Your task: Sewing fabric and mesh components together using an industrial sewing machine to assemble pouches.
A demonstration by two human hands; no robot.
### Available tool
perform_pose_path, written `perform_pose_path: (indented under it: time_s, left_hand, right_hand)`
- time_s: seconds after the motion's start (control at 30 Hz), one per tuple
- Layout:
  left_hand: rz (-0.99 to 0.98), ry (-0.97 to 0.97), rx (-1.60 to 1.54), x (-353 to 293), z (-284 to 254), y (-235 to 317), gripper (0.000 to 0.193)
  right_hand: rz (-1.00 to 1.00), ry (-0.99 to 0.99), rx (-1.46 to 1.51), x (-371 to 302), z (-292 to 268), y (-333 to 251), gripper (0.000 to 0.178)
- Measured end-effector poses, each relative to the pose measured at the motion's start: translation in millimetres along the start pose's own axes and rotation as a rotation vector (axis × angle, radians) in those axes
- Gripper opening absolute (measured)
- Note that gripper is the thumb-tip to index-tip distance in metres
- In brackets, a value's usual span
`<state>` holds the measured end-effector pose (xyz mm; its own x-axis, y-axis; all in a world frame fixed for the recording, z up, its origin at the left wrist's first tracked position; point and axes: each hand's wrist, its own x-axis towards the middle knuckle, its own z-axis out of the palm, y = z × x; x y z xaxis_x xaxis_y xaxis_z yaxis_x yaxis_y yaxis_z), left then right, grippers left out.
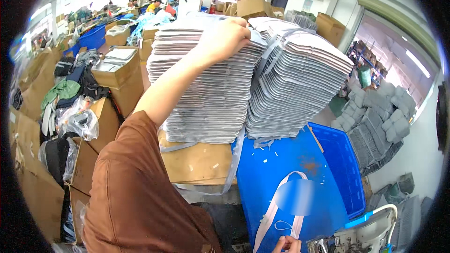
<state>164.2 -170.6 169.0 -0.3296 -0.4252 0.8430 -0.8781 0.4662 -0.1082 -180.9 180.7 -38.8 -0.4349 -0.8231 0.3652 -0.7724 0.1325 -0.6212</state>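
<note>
Where your left hand reaches over the top of the left stack of pale grey sheets, its fingers are curled well in, though I cannot tell whether they grip a sheet. That stack stands on brown cardboard, with the right stack close against its right side. Nearer you than the left stack and to its right, a pale pink strap lies on the blue table. Your right hand is by its near end, thumb and fingers close together; whether they pinch it, I cannot tell.
</note>
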Motion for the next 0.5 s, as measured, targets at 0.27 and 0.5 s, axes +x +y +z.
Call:
perform_pose_path:
  time_s: [0.27, 0.5]
  left_hand:
    - [0.054, -0.138, 0.037, 12.4, -6.5, -12.3, 0.008]
    - [0.184, 0.49, 0.124, 28.6, -28.7, 23.9, 0.009]
  right_hand:
    - [0.035, 0.003, 0.001, -7.6, -9.5, 0.3, 0.015]
    - [0.06, 0.02, 0.037, -21.3, -13.0, 2.4, 0.016]
